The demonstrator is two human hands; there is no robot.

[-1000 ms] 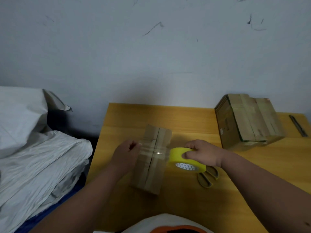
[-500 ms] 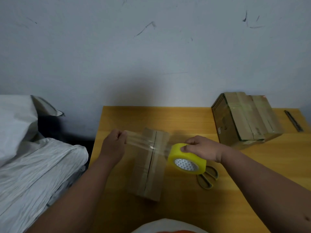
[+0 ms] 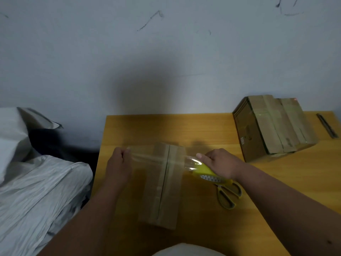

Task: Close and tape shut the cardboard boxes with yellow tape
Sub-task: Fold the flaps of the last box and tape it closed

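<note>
Change: since half a second before, the hands had drawn further apart, lengthening the clear tape strip (image 3: 156,159) across the long brown cardboard box (image 3: 162,183).
Box: lay on the yellow wooden table (image 3: 276,182) by a grey wall (image 3: 166,52).
Left hand (image 3: 119,163): pinched the strip's end, left of the box.
Right hand (image 3: 219,163): gripped the yellow tape roll (image 3: 206,172), right of the box.
</note>
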